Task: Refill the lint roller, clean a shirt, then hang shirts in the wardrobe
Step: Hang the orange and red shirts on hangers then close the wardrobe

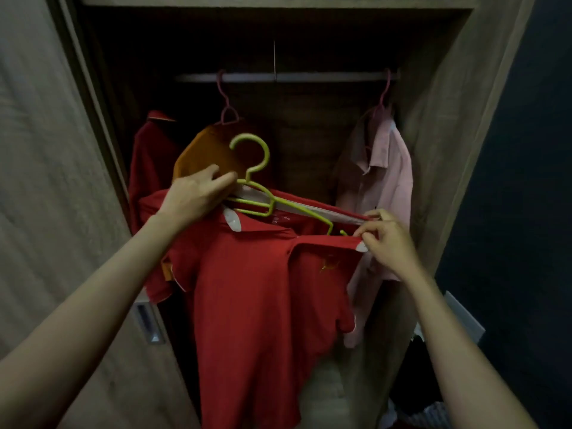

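Note:
A red polo shirt (257, 298) with white collar trim hangs in front of the open wardrobe, partly on a yellow-green hanger (257, 178). My left hand (195, 196) grips the hanger near its neck, left of the hook. My right hand (383, 236) pinches the shirt's collar edge at the hanger's right tip. The hanger's hook points up, below the wardrobe rail (288, 77) and apart from it.
On the rail hang an orange shirt (201, 150) on a pink hanger, a pink shirt (380, 168) at the right, and a dark red shirt (148, 156) at the left. The sliding door (62, 181) stands left; the wardrobe side wall (458, 119) stands right. Dark clothes (414, 382) lie at lower right.

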Demonstrator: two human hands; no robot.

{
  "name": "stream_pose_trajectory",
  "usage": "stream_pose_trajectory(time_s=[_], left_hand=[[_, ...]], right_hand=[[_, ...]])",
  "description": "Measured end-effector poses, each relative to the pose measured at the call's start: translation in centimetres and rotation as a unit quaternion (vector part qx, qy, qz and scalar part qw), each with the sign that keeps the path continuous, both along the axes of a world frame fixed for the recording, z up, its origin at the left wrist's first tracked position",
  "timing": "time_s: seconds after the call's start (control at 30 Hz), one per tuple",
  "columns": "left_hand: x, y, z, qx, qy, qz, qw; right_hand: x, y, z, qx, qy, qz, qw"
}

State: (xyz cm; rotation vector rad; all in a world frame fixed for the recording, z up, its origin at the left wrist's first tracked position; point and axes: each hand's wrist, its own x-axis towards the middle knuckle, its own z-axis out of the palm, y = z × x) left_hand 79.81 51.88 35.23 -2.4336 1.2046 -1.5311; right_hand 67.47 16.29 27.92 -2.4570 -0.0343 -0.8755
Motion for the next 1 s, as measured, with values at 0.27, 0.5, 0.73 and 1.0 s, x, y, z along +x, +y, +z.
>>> stream_pose_trajectory(time_s=[0.27, 0.5, 0.73, 1.0], left_hand=[[-0.2, -3.7, -1.3, -0.117, 0.114, 0.035, 0.986], [-1.8, -6.4, 0.3, -0.142, 0.180, -0.054, 0.972], [-2.0, -8.5, 0.5, -0.085, 0.176, -0.070, 0.978], [0.0, -7.7, -0.5, -0.169, 0.238, -0.100, 0.951]], right_hand=[[-2.3, 2.7, 2.1, 0.059, -0.061, 0.160, 0.984], [-0.5, 2.0, 3.0, -0.064, -0.025, -0.015, 0.997], [-0.5, 4.0, 4.7, -0.100, -0.073, -0.010, 0.992], [-3.2, 1.0, 6.4, 0.029, 0.054, 0.105, 0.993]])
